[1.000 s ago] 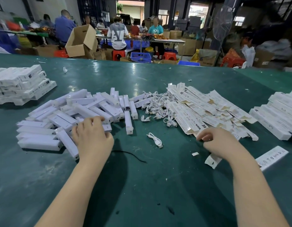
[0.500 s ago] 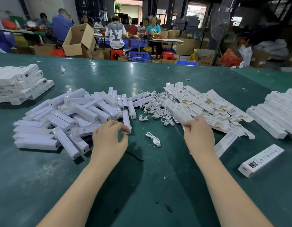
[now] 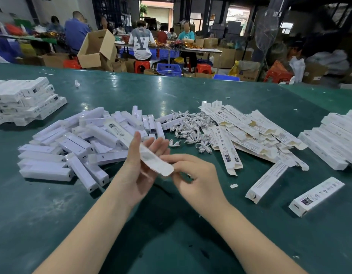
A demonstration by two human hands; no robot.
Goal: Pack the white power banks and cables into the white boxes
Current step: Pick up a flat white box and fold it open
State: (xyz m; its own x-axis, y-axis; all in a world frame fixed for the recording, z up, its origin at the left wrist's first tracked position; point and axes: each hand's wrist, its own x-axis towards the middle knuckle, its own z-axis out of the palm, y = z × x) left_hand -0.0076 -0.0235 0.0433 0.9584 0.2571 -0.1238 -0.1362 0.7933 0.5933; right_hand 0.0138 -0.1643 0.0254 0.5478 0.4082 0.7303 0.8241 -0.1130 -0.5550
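You worked at a wide dark-green worktop (image 3: 52,224) in a dim workshop, with other people seated at long tables behind you among orange stools (image 3: 142,66), a blue crate (image 3: 169,69) and a tipped cardboard carton (image 3: 97,49).

On the worktop, a heap of white power banks (image 3: 76,149) lay left of centre, pointing every way. A tangle of coiled white cables (image 3: 188,128) sat just beside it in the middle, touching a spread of flat unfolded white boxes (image 3: 244,133) to the right. Filled or closed boxes were stacked at the far left (image 3: 23,101) and far right (image 3: 337,139), and two more closed boxes (image 3: 317,195) lay apart near your right forearm; what any of them held could not be seen.

Your left hand (image 3: 140,165) was raised above the worktop, palm up, fingers and thumb loosely spread, carrying a flat white box (image 3: 135,148) across them. Its long axis ran from the near right, where its rounded flap sat, away to the far left over the power bank heap. Your right hand (image 3: 196,177) was curled at that near flap, thumb and forefinger pinching its edge. The box was slightly blurred, so its print was unreadable.
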